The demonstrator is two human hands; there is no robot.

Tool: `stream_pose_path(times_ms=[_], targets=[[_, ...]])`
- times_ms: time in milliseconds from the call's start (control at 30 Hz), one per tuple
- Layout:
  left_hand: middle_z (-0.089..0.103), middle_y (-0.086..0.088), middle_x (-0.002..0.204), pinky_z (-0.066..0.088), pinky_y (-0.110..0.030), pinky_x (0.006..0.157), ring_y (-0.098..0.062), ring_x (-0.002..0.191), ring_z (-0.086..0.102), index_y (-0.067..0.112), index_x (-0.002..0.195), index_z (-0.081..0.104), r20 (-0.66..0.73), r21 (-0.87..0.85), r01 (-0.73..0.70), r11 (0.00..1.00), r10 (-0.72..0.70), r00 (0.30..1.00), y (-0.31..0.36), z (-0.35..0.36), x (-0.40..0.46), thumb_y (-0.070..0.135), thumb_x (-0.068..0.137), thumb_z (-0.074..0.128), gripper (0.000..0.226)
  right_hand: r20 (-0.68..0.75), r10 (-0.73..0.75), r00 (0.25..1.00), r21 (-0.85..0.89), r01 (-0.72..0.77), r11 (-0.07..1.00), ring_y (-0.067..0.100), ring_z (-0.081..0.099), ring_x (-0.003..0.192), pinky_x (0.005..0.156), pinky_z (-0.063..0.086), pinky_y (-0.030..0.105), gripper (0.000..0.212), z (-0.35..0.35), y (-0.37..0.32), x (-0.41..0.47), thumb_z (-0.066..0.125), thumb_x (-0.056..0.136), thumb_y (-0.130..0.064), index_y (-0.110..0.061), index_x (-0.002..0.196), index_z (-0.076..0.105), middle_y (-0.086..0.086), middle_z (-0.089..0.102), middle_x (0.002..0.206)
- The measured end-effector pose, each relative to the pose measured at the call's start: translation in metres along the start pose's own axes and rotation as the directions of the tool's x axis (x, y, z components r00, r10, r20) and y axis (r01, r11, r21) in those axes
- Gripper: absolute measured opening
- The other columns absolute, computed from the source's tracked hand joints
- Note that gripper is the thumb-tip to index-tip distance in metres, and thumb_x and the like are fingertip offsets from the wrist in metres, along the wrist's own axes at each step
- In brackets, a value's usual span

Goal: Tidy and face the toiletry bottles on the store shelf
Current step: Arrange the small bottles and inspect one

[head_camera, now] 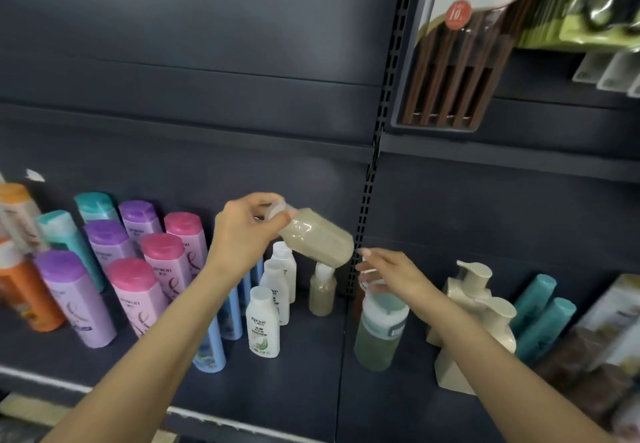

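1. The left hand (247,234) has its grip closed on a beige bottle (317,236), pinching it at the cap end. The bottle hangs tilted almost on its side in the air, above the shelf (304,383) and just over a smaller beige bottle (322,292) that stands upright there.
2. The right hand (388,271) has a released grip: fingers stretched out and holding nothing, its fingertips close to the base of the lifted bottle and just above a green-tinted bottle (379,331).
3. Risk: the hold is only at the cap, so the heavy body could swing or slip as it is set upright, and might drop onto the small bottle below.
4. Risk: the white bottles (263,324) stand in a tight row just left of the landing spot. A careless lowering may knock them over like skittles.
5. Risk: the right forearm passes close to the beige pump bottles (485,311); drawing it back may clip a pump head.
6. Motion blur hides the label, so which way the bottle faces cannot be told.
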State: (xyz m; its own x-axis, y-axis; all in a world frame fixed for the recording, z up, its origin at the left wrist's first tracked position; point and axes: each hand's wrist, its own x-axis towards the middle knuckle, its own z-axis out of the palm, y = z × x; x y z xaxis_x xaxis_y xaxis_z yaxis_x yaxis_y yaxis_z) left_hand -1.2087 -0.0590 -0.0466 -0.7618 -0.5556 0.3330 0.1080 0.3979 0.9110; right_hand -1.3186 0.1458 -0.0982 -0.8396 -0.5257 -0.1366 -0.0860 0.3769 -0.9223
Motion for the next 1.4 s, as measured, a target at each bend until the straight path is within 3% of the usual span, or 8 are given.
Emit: stream_pose_path(times_ms=[100,200,467,667,867,1033,1267,1400], targets=[[0.071,-0.006,0.09,0.053,-0.017,0.061,-0.018,0.082,0.066,0.029,0.081,0.069,0.001,-0.242,0.075,0.967,-0.077,0.997,0.003,-0.006,-0.004,0.012,0.08,0.072,0.018,0.096,0.045,0.994,0.403,-0.08,0.912,0.026,0.069,0.093,0.075,0.057,0.028,0.039,0.013,-0.015,-0.016,0.046,0.096,-0.039,-0.008,0.115,0.058,0.019,0.069,0.103],[0.07,-0.011,0.099,0.056,-0.021,0.067,-0.019,0.087,0.067,0.02,0.089,0.068,0.048,-0.366,0.146,0.919,-0.137,0.989,0.002,-0.01,-0.011,0.01,0.083,0.068,0.012,0.055,-0.001,0.999,0.6,-0.032,0.799,0.027,0.069,0.096,0.075,0.057,0.026,0.052,0.021,-0.024,-0.027,0.051,0.086,-0.046,-0.003,0.114,0.06,0.021,0.071,0.099],[0.072,-0.006,0.101,0.053,-0.023,0.089,-0.012,0.094,0.069,0.007,0.112,0.065,0.238,-0.397,0.299,0.868,-0.217,0.947,-0.016,-0.022,-0.018,0.016,0.085,0.065,0.028,-0.034,-0.022,0.999,0.647,0.039,0.762,0.025,0.068,0.1,0.081,0.056,0.025,0.041,0.038,-0.025,-0.045,0.055,0.092,-0.029,0.001,0.119,0.057,0.019,0.068,0.109],[0.071,-0.007,0.103,0.056,-0.02,0.08,-0.017,0.089,0.071,0.02,0.125,0.058,0.318,-0.387,0.367,0.846,-0.251,0.914,-0.027,-0.032,-0.033,0.016,0.087,0.063,0.038,-0.102,-0.131,0.986,0.647,0.166,0.744,0.016,0.063,0.111,0.094,0.051,0.025,0.035,0.052,-0.019,-0.06,0.052,0.094,-0.018,-0.012,0.128,0.056,0.007,0.064,0.122],[0.067,-0.008,0.103,0.056,-0.019,0.074,-0.026,0.093,0.069,0.022,0.103,0.067,0.192,-0.504,0.338,0.795,-0.278,0.941,-0.034,-0.029,-0.057,0.018,0.089,0.062,0.016,-0.123,-0.213,0.969,0.606,0.243,0.757,0.01,0.057,0.117,0.103,0.044,0.028,0.05,0.068,-0.007,-0.074,0.051,0.092,0.0,-0.017,0.139,0.044,-0.017,0.067,0.109],[0.069,-0.008,0.102,0.056,-0.02,0.074,-0.022,0.092,0.07,0.02,0.107,0.065,0.165,-0.504,0.321,0.802,-0.276,0.947,-0.04,-0.03,-0.068,0.016,0.088,0.062,0.019,-0.159,-0.21,0.965,0.575,0.263,0.775,0.004,0.056,0.117,0.09,0.049,0.018,0.056,0.074,-0.002,-0.085,0.055,0.089,0.003,-0.02,0.139,0.044,-0.029,0.065,0.105],[0.069,-0.012,0.109,0.053,-0.027,0.089,-0.022,0.102,0.067,0.011,0.111,0.064,0.168,-0.53,0.326,0.783,-0.28,0.945,-0.04,-0.032,-0.072,0.009,0.09,0.058,0.022,-0.195,-0.191,0.962,0.567,0.269,0.778,0.009,0.057,0.118,0.087,0.049,0.018,0.056,0.078,0.002,-0.094,0.06,0.086,0.0,-0.022,0.136,0.048,-0.01,0.064,0.121],[0.069,-0.01,0.111,0.052,-0.023,0.09,-0.019,0.101,0.067,0.01,0.111,0.065,0.207,-0.549,0.28,0.787,-0.197,0.958,-0.04,-0.037,-0.083,0.007,0.088,0.058,0.024,-0.222,-0.163,0.961,0.547,0.261,0.795,0.016,0.061,0.113,0.094,0.05,0.029,0.047,0.081,0.003,-0.099,0.065,0.082,-0.015,-0.018,0.128,0.057,0.003,0.068,0.116]])
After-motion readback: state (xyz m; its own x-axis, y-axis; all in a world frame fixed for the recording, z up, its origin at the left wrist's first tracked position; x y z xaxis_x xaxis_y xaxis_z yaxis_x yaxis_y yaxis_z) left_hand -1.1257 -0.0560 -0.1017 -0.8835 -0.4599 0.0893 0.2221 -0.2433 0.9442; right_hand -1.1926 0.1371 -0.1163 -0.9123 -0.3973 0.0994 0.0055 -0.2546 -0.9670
